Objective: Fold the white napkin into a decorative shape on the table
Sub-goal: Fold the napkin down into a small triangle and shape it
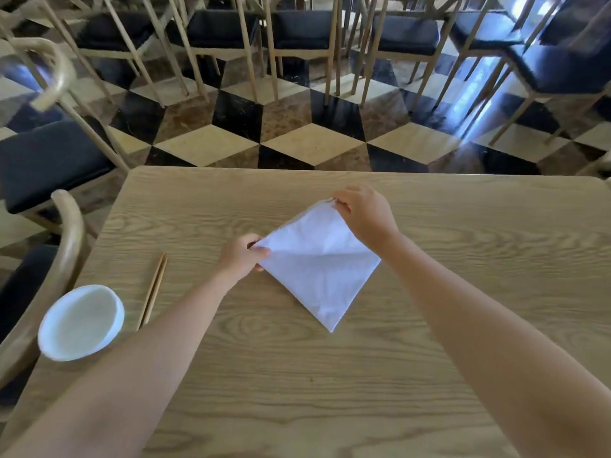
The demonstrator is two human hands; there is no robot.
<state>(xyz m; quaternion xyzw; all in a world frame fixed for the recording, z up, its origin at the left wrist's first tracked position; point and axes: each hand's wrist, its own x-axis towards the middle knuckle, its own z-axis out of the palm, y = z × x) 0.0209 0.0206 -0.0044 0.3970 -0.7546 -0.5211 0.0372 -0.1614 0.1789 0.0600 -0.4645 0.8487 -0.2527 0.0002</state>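
The white napkin [317,262] lies on the wooden table [463,292] as a diamond, one corner pointing toward me and a diagonal crease across its middle. My left hand [243,254] pinches the napkin's left corner. My right hand [365,214] pinches the far top corner, which is lifted slightly off the table. Both forearms reach in from the bottom of the view.
A white bowl [81,322] sits near the table's left edge. A pair of wooden chopsticks [152,290] lies beside it. Wooden chairs with dark cushions [46,163] stand at the left and across the chequered floor [310,143] beyond the table's far edge.
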